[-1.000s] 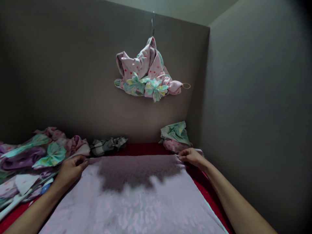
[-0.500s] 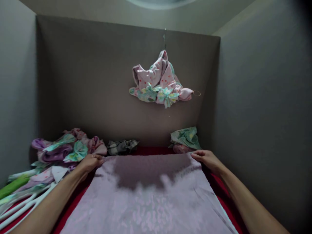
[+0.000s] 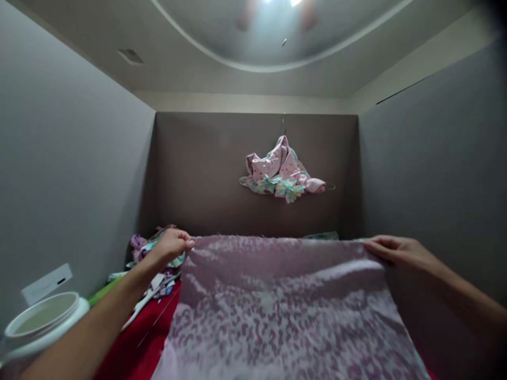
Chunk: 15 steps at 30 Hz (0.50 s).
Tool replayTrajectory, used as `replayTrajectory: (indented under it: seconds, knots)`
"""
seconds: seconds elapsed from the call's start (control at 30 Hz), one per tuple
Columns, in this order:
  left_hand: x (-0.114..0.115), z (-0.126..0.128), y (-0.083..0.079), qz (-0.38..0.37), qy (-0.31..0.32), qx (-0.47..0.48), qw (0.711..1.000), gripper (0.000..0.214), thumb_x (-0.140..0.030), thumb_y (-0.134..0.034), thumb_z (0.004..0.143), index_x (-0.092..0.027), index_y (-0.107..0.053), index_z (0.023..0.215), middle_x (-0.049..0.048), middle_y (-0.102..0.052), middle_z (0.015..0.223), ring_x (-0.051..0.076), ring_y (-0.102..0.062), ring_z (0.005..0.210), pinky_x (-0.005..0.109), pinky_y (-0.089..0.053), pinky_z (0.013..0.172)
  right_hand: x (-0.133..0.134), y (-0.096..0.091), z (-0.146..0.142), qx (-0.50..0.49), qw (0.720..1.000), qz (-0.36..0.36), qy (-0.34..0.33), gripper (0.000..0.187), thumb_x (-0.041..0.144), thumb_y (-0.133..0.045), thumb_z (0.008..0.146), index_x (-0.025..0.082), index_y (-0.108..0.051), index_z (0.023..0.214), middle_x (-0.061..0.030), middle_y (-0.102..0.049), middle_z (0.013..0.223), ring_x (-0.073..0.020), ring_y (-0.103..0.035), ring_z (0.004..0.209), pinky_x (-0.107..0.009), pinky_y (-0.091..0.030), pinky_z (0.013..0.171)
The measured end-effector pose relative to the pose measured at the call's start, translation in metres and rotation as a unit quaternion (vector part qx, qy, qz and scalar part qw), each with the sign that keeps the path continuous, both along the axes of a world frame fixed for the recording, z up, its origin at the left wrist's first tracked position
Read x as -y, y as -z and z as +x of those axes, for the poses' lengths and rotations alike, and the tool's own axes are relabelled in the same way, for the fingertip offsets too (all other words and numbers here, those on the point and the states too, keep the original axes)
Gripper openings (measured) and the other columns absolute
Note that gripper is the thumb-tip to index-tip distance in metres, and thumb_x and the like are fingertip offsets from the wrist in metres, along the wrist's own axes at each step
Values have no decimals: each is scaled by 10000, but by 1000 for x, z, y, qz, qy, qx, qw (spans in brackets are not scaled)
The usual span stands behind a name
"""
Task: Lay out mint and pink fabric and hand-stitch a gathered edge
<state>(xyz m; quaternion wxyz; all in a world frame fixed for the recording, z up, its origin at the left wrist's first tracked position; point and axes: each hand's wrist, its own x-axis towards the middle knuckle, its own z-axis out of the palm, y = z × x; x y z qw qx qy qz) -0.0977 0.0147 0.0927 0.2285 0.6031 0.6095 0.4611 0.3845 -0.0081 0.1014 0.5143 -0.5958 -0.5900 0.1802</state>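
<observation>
A wide piece of pale purple fabric point(image 3: 277, 295) with a leopard-like print is stretched between my hands, its upper edge frayed. My left hand point(image 3: 174, 244) pinches the upper left corner. At the upper right corner, my right hand point(image 3: 396, 250) grips the cloth between thumb and fingers. The fabric hangs down toward me and hides much of the red surface point(image 3: 146, 327) behind and below it.
On the back partition point(image 3: 198, 169) hangs a pink and mint garment point(image 3: 283, 171) with fabric bows. Crumpled cloths point(image 3: 140, 245) and white hangers point(image 3: 144, 303) lie behind my left arm. An open white tub point(image 3: 43, 316) stands at the lower left. Grey partitions rise at both sides.
Both hands have lifted the fabric's far edge up and pulled it wider. My view has tilted upward, bringing the ceiling and the white tub into sight.
</observation>
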Motion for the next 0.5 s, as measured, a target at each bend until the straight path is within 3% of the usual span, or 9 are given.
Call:
replayTrajectory:
  seconds: [0.13,0.3,0.4,0.5]
  knots:
    - [12,-2,-44,27,29,-3,999,109,-213,-605,519,-128,-545,489,-40,-422,394,63,-322,394,191,-203,391,21,-60,-6,24,999,-25,6,153,203,-646,699,107,-636,580,19,-478,450,-37,-358,430,-193,-213,432]
    - [32,-1,-110,44,68,40,996,114,-159,-617,544,-129,-512,511,-46,-389,409,46,-303,376,196,-188,385,51,-123,-18,25,998,-18,56,165,184,-577,767,47,-631,694,47,-476,455,-3,-359,445,-212,-207,484]
    - [49,3,-122,47,91,68,992,118,-147,-643,535,-121,-528,544,-41,-405,429,40,-311,378,189,-182,379,66,-132,-19,8,997,-6,79,141,165,-562,779,62,-633,714,46,-490,470,2,-377,453,-219,-237,497]
    - [63,5,-111,44,125,99,986,133,-186,-663,546,-117,-562,598,-33,-422,443,41,-320,382,181,-191,372,69,-121,-10,-8,997,16,81,139,129,-558,787,93,-641,681,21,-520,502,-2,-415,441,-211,-286,492]
